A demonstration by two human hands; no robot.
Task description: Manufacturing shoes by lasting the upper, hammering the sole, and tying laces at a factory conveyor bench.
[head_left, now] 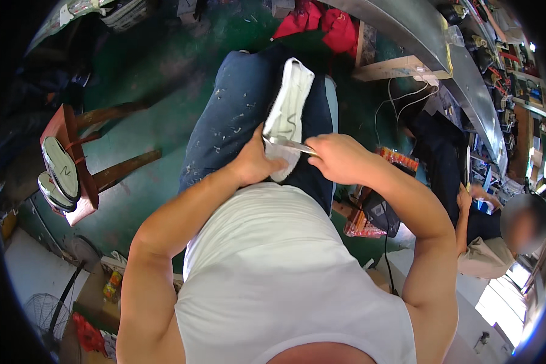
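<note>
A long white shoe piece [288,103], shaped like a sole with a dark squiggle on it, lies lengthwise over my lap. My left hand [255,161] grips its near end at the left edge, the thumb pressed on its face. In my right hand [337,158] is a shiny metal hand tool [292,144], its fingers wrapped round the handle. The tool's wide end lies across the shoe piece, beside my left fingers. Whether it has a blade or jaws I cannot tell. My dark, paint-specked trousers [215,118] are underneath.
Left, a reddish wooden stool [91,188] bears similar pale shoe pieces [60,173]. Red cloth [321,24] lies ahead near a long metal bench [406,27]. Another person [485,255] sits at right, close to a dark bag [379,215] and loose white cables [400,103]. A fan [45,312] stands lower left.
</note>
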